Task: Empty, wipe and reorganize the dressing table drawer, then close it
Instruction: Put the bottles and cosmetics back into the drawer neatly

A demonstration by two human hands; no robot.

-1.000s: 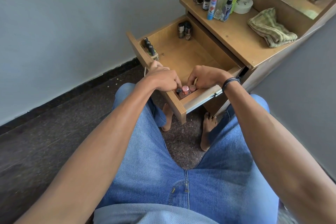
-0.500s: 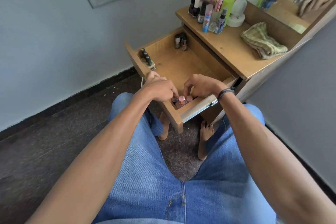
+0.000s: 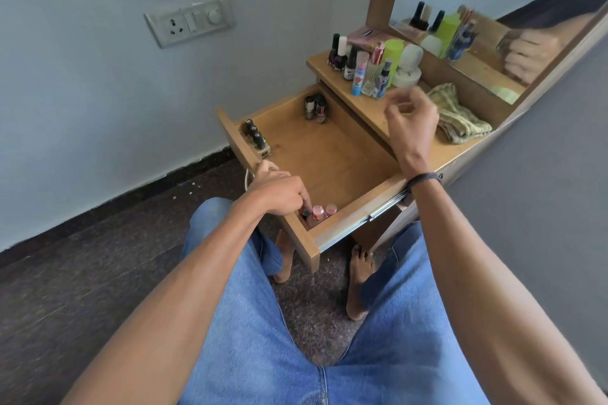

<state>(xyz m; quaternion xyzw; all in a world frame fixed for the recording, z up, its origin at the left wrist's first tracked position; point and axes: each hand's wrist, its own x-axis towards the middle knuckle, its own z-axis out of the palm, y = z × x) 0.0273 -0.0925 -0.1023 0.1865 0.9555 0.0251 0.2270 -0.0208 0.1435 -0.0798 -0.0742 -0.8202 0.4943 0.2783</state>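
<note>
The wooden drawer [image 3: 345, 222] stands pulled out, its floor mostly bare. My left hand [image 3: 279, 191] reaches into its near corner, fingertips curled onto a small dark bottle [image 3: 306, 213] beside two pink-capped bottles [image 3: 320, 211]. Raised above the table top, my right hand [image 3: 411, 118] holds nothing, its fingers loosely curled. A few dark-capped bottles [image 3: 255, 135] line the inside of the drawer's front panel. Other small bottles [image 3: 314, 107] stand in its far corner. A green striped cloth [image 3: 460, 118] lies on the dressing table top [image 3: 371, 108].
Several bottles and sprays [image 3: 365, 66] crowd the far end of the table top below the mirror [image 3: 493, 43]. A wall socket [image 3: 189, 21] is on the left wall. My knees and bare feet are under the drawer on the dark floor.
My right hand has left the pink bottles in the drawer's near corner and risen up to the right, over the table top. My left hand stays at the corner.
</note>
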